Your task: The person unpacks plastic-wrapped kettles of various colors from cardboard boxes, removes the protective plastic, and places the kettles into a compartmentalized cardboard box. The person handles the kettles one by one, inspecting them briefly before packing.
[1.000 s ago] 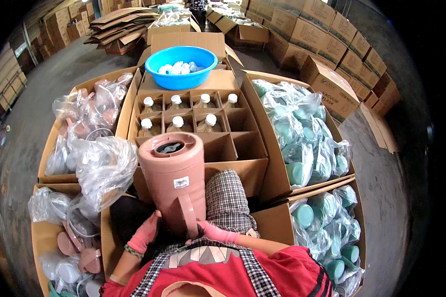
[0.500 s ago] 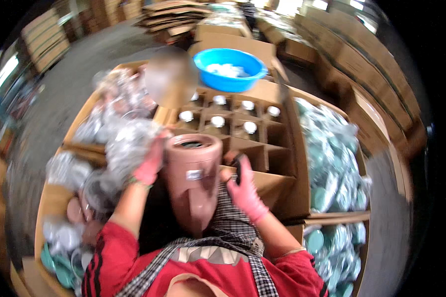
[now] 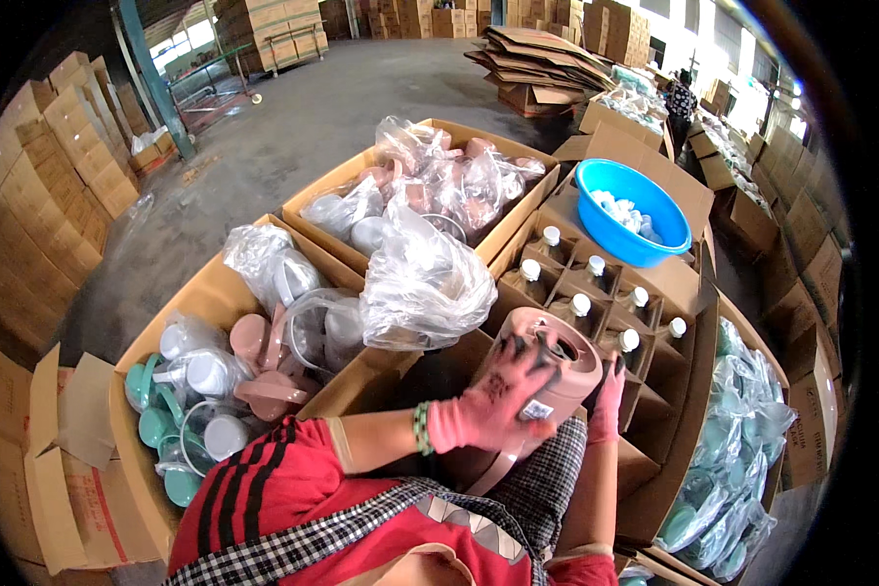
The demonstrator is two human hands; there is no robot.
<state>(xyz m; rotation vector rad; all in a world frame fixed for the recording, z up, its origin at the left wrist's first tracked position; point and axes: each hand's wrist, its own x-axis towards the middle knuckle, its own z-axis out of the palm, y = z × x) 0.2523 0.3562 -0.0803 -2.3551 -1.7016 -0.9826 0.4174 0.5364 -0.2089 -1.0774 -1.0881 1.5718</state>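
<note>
A dusty-pink vacuum jug [image 3: 568, 391] without a lid leans in front of my lap, its round open mouth facing up and its handle toward me. My left hand [image 3: 498, 396], in a pink glove with dark fingertips, is closed around the jug's left side, near a small white label. On the other side my right hand [image 3: 607, 405], gloved the same way, grips the jug near its rim; some of its fingers are hidden. Behind the jug a divided carton [image 3: 659, 415] holds several glass liners [image 3: 578, 305] with white caps. A crumpled clear plastic bag [image 3: 425, 293] lies left of the jug.
A blue basin [image 3: 635, 249] of small white pieces stands behind the divided carton. Open cartons hold bagged pink parts [image 3: 469, 200], mixed pink and green lids and cups [image 3: 249, 337], and bagged green parts [image 3: 718, 449]. Flattened cardboard [image 3: 542, 63] is stacked farther back.
My left hand has come across the jug's side, and my right hand, which was apart from it, now grips it. The jug is tilted more. My view has turned left.
</note>
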